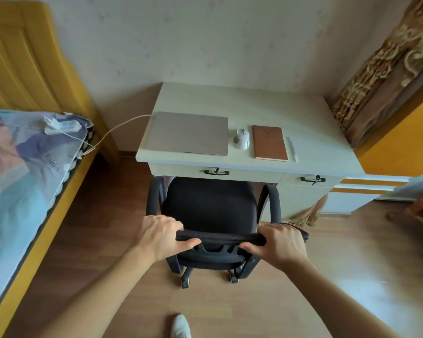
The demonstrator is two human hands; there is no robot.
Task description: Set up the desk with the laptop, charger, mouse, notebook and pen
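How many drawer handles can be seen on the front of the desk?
2. One dark metal drawer handle sits on the wide drawer above the black mesh office chair; the other dark handle is on the narrower drawer to its right. Any lower ones would be hidden.

Beyond the hands, on the white table (303,113), a shut silver laptop (188,133) lies flat, its pale charger cable (122,124) running off left. Rightward in a row: white mouse (241,138), closed brown notebook (269,142), white pen (292,149).
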